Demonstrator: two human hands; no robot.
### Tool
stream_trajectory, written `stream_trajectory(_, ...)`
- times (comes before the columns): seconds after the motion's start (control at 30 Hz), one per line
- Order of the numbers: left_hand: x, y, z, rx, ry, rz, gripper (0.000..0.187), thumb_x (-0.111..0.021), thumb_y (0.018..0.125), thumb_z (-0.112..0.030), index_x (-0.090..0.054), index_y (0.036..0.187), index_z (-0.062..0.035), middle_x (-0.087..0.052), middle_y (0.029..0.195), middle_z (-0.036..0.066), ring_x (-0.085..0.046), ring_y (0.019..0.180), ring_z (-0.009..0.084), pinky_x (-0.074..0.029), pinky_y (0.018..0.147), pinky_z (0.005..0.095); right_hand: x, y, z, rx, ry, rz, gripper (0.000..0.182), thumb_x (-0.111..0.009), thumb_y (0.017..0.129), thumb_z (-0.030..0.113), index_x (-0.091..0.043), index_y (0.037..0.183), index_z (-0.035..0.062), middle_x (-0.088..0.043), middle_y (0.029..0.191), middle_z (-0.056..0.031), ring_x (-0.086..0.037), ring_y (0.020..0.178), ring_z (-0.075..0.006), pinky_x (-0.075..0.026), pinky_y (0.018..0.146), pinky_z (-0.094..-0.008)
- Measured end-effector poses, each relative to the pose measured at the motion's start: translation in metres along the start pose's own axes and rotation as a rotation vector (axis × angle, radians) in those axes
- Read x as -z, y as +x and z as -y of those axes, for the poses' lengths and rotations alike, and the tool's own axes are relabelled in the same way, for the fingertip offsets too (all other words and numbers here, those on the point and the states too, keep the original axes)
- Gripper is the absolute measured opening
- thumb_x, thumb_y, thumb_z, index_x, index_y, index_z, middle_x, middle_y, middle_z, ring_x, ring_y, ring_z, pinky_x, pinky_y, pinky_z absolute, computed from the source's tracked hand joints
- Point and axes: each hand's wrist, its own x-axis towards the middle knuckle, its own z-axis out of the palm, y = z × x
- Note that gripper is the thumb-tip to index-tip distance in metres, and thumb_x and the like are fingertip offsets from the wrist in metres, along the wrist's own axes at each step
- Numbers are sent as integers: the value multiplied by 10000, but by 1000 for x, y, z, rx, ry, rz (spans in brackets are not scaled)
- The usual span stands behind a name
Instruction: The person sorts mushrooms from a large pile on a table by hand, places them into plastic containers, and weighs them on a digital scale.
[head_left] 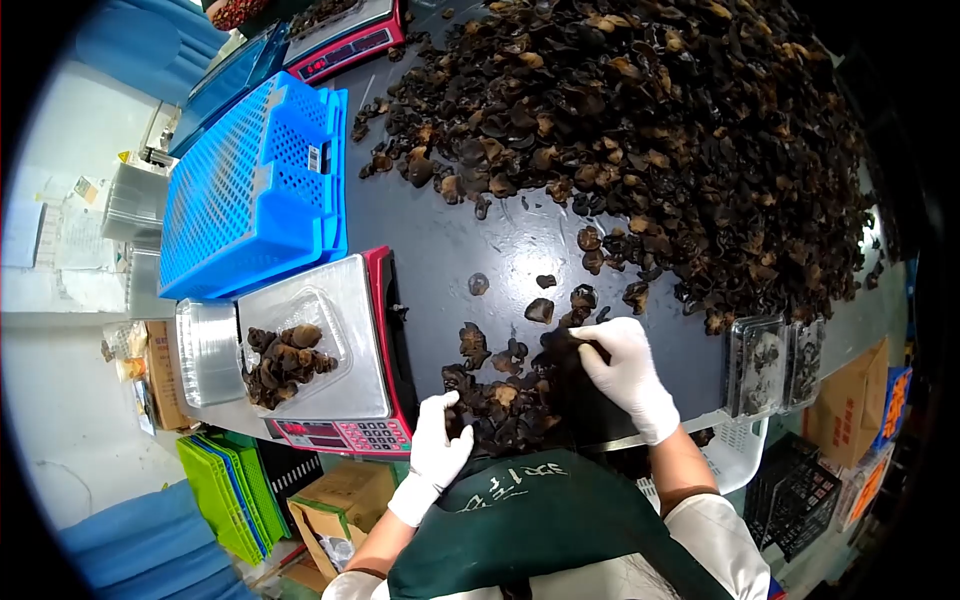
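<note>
White gloves cover both hands. My left hand (438,445) rests at the left side of a small pile of dark brown fungus pieces (505,410) near the table's front edge, thumb and fingers apart. Above that pile's right side, my right hand (625,370) pinches a dark fungus piece (562,345) between thumb and fingertips. Several loose pieces lie just beyond. To the left, a clear plastic tray (338,325) with fungus pieces (288,365) in it sits on a red scale (372,385) with a metal top.
A large fungus heap (640,130) covers the far and right parts of the dark table (430,230). Blue crates (235,190) stand at the left, beside stacked clear trays (208,355). Another scale (350,45) is beyond. Lidded clear boxes (757,365) sit at the right edge.
</note>
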Motion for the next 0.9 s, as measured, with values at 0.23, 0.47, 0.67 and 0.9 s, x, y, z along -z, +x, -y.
stream_trajectory(0.23,1,57,3,-188,173,-122,585,-634,821,-77,-447,1374,-53,-406,1381,227,-411,1276,388,-332,1089,427,17,-23,-10,-46,-11,259,203,-624,733,19,-683,914,89,-633,1048,-66,-559,1005,-267,-416,923,-377)
stream_trajectory(0.47,-8,101,34,-97,-44,-127,501,-525,859,-3,-469,1357,-8,-500,1340,187,-458,1270,325,-327,1103,385,28,-37,-7,-143,-6,299,225,-600,743,43,-678,949,90,-597,1188,-100,-498,1180,-296,-368,1038,-405)
stream_trajectory(0.67,-3,101,27,-117,-49,-64,470,-518,872,-14,-491,1341,-5,-530,1340,179,-501,1231,313,-350,1085,377,31,-39,-3,-125,4,390,244,-616,733,75,-665,972,86,-558,1271,-115,-462,1228,-328,-341,1070,-428)
stream_trajectory(0.9,3,75,18,-61,-127,-111,381,-581,825,16,-590,1203,-29,-605,1149,142,-557,1132,291,-406,1019,366,-5,-22,7,81,-40,171,121,-719,754,184,-679,863,149,-629,890,11,-566,933,-203,-391,905,-387)
